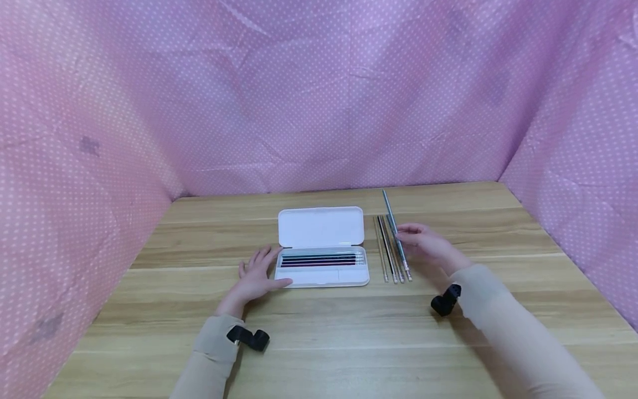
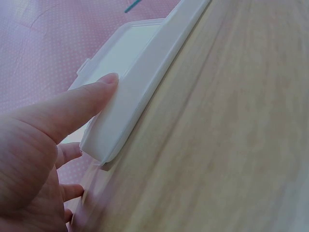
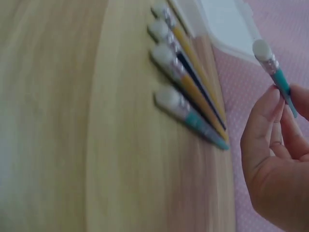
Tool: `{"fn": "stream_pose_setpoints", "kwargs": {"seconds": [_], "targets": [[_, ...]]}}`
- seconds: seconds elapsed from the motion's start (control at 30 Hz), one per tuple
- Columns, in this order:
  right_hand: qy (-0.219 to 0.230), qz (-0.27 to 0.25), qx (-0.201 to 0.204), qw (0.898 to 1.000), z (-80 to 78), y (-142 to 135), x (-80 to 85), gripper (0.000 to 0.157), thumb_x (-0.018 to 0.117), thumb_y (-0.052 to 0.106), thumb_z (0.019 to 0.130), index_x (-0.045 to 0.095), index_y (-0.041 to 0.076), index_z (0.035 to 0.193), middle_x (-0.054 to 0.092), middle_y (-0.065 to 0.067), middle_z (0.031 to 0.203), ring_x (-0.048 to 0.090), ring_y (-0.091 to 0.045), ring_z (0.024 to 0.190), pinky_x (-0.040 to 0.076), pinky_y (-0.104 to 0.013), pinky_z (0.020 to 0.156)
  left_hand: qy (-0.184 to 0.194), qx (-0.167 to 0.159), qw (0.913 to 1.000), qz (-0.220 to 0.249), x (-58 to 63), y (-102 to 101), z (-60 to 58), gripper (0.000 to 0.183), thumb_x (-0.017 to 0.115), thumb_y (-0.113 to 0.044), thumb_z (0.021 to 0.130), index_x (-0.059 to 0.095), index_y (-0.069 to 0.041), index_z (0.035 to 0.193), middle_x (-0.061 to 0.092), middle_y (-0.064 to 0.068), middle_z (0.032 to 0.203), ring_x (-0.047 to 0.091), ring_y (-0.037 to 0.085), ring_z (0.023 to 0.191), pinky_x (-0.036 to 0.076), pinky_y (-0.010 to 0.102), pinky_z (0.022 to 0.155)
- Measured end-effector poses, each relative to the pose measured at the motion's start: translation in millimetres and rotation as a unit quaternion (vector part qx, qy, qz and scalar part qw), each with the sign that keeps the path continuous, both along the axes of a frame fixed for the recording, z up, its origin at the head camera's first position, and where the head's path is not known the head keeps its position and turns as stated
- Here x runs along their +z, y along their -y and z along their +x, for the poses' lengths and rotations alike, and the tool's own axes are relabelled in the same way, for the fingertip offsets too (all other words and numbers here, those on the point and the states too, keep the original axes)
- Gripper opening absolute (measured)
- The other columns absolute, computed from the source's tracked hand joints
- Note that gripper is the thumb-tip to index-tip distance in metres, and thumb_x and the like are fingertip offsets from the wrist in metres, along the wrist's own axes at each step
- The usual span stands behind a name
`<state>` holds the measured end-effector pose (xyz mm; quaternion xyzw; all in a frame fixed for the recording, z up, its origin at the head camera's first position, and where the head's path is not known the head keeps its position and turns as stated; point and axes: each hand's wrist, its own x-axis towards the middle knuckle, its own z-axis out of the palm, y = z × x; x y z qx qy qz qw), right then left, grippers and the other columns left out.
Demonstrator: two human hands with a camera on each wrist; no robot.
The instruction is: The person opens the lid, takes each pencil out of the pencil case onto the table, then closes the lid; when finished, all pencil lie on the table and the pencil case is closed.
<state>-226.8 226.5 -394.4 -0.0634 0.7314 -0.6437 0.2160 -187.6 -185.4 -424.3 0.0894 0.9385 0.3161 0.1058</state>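
Note:
A white pencil case (image 1: 319, 277) lies open on the table, its lid (image 1: 321, 227) folded back. Several dark pencils (image 1: 319, 260) lie lengthwise in its back section. At the case's left end is my left hand (image 1: 255, 280), fingers spread; in the left wrist view the straight thumb (image 2: 87, 99) rests on the case's side. My right hand (image 1: 431, 244) pinches a teal pencil (image 3: 278, 77) between thumb and fingers, its white eraser end towards me. Beneath it, several pencils (image 1: 382, 238) lie side by side right of the case, a teal one (image 3: 195, 120) outermost.
The wooden table (image 1: 319, 343) reaches back to a pink polka-dot cloth (image 1: 319, 100) that hangs behind and on both sides. A black wrist camera (image 1: 249, 337) sits on the left sleeve, another black camera (image 1: 446, 301) on the right.

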Motion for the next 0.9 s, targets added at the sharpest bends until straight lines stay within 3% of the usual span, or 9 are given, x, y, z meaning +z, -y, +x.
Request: {"fn": "stream_pose_setpoints", "kwargs": {"seconds": [0.17, 0.5, 0.7, 0.9], "targets": [[0.018, 0.032, -0.016, 0.999, -2.6, -11, -1.6, 0.052, 0.051, 0.012, 0.096, 0.032, -0.015, 0.136, 0.062, 0.006, 0.099, 0.06, -0.002, 0.089, 0.051, -0.019, 0.081, -0.007, -0.003, 1.0, 0.001, 0.7, 0, 0.6, 0.087, 0.073, -0.049, 0.077, 0.03, -0.024, 0.148, 0.014, 0.021, 0.156, 0.003, 0.044, 0.142, -0.01, 0.069, 0.103], [0.039, 0.116, -0.047, 0.991, -4.1, -18, -6.5, 0.045, 0.055, 0.01, 0.095, 0.04, -0.012, 0.132, 0.062, 0.002, 0.097, 0.058, -0.005, 0.084, 0.053, -0.022, 0.077, -0.007, -0.003, 0.9999, -0.007, 0.6, 0, -0.8, 0.086, 0.073, -0.047, 0.078, 0.03, -0.024, 0.148, 0.014, 0.021, 0.156, 0.003, 0.044, 0.142, -0.008, 0.07, 0.102], [0.027, 0.198, -0.063, 0.978, -6.8, -14, -6.2, 0.038, 0.056, 0.008, 0.093, 0.048, -0.011, 0.126, 0.061, -0.01, 0.104, 0.059, -0.011, 0.084, 0.055, -0.026, 0.077, -0.015, -0.003, 0.9999, 0.003, 1.2, -1, 0.6, 0.086, 0.072, -0.051, 0.077, 0.031, -0.024, 0.147, 0.015, 0.021, 0.155, 0.003, 0.044, 0.141, -0.01, 0.069, 0.103], [0.003, 0.264, -0.07, 0.962, -9.2, -6, -7.4, 0.029, 0.061, 0.006, 0.089, 0.055, -0.009, 0.113, 0.059, -0.015, 0.1, 0.06, -0.015, 0.079, 0.055, -0.027, 0.068, -0.028, -0.006, 0.9995, 0.011, -0.4, -1, 1.4, 0.087, 0.072, -0.054, 0.075, 0.033, -0.024, 0.146, 0.017, 0.022, 0.154, 0.006, 0.045, 0.14, -0.009, 0.07, 0.102]]}}
